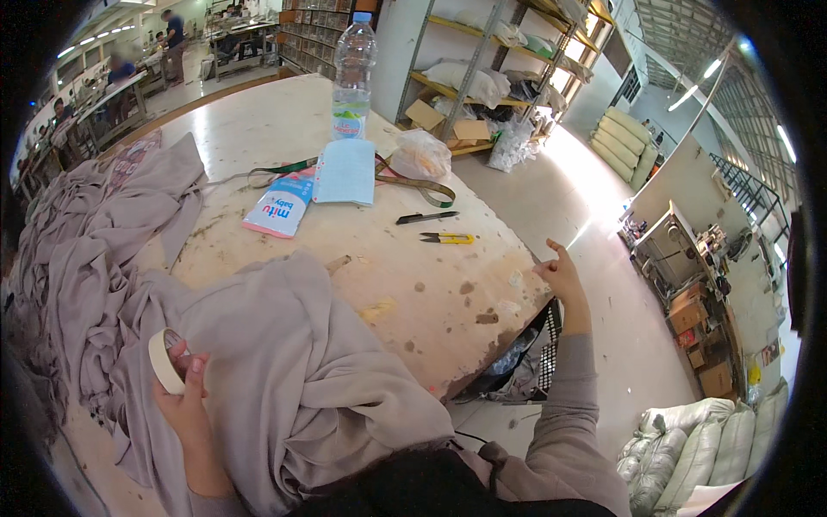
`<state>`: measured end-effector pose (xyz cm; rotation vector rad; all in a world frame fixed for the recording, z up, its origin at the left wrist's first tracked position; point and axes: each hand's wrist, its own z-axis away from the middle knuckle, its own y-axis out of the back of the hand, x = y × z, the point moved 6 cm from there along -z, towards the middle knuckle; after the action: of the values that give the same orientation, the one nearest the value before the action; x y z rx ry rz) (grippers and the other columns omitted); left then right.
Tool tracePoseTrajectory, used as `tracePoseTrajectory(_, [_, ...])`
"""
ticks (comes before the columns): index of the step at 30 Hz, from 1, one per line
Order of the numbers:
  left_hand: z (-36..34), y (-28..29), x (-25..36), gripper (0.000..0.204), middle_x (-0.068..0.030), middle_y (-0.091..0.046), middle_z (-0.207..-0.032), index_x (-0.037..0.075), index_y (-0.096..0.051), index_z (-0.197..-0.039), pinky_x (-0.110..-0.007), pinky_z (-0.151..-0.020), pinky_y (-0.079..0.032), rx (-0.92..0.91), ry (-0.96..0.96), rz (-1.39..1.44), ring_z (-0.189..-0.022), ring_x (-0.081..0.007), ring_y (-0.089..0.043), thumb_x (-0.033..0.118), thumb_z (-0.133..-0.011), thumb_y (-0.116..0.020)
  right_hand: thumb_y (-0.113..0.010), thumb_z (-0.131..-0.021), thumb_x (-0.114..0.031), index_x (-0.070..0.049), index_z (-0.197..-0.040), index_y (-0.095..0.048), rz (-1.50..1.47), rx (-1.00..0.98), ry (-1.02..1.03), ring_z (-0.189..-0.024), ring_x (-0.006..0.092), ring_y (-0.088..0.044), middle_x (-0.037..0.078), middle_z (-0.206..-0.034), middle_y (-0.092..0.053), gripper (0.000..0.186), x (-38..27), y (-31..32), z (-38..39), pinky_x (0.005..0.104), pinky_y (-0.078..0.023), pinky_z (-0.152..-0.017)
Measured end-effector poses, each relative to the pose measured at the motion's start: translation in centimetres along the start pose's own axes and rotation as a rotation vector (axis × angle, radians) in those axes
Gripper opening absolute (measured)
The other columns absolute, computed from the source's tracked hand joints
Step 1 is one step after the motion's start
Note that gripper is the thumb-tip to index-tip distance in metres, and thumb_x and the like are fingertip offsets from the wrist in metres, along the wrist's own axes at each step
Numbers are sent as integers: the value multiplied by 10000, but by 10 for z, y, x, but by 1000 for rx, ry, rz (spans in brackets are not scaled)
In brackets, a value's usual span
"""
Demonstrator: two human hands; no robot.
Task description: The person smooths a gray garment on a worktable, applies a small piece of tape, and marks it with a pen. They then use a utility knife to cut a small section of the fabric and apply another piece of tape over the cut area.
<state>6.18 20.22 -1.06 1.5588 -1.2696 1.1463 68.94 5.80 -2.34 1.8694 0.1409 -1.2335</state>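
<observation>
A roll of cream masking tape [161, 365] is in my left hand [187, 398], whose fingers reach through and around the ring. Grey-mauve fabric [284, 345] lies in loose folds beneath that hand and spreads over my lap and the table's left side. My right hand [564, 280] is raised by the table's right edge, fingers apart, with nothing visible in it. Nearest to it on the tabletop are yellow thread snips [448, 239] and a black pen [427, 218].
On the worn table [413, 293] stand a water bottle [352, 82], a small notebook [345, 172], a blue-and-pink wipes pack [280, 207], a measuring tape [431, 189] and a crumpled plastic bag [420, 155]. A black crate [548, 349] sits beside the right edge. Stuffed sacks [702, 444] lie lower right.
</observation>
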Motion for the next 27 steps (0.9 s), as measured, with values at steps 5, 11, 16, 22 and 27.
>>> tracePoseTrajectory(5, [-7,-5,-9,323,-61,-631,-784,-8,-567,-1052,-164,-450,-333,-9,-1,-15,-618,-46,-534,145,-788,-672,-636,-712,-9,-40,-1342,-306,30,-68,54,-670,134,-584,80,-743,-621,712,0,-16,3,256,-457,-648])
tracePoseTrajectory(11, [-8,-2,-12,322,-64,-635,-791,-10,-569,-1042,-164,-446,-339,-5,-12,19,-617,-50,-541,146,-782,-678,-604,-704,23,-125,-1375,-279,327,1,105,-729,205,-598,78,-711,-611,760,-14,-35,3,328,-475,-675])
tracePoseTrajectory(16, [-6,-6,-5,326,-70,-639,-800,-10,-572,-1041,-163,-451,-349,-12,-18,-15,-629,-56,-549,151,-779,-680,-636,-701,-5,-162,-1388,-259,605,49,324,-855,292,-585,104,-724,-601,799,-14,-41,0,400,-473,-710])
tracePoseTrajectory(22, [-1,-9,2,343,-57,-629,-775,-13,-575,-1046,-172,-451,-366,-43,9,-6,-635,-65,-557,164,-773,-680,-700,-698,-69,-98,-1346,-338,249,-89,-111,-768,213,-579,75,-789,-570,743,19,-20,-25,331,-474,-684])
tracePoseTrajectory(27, [7,-22,-2,449,-29,-589,-689,-26,-579,-1036,-178,-449,-364,-211,33,331,-571,-65,-520,373,-831,-569,-658,-767,-73,-17,-1081,-574,64,-61,116,-711,120,-544,34,-786,-588,330,-54,-57,-16,250,-445,-633])
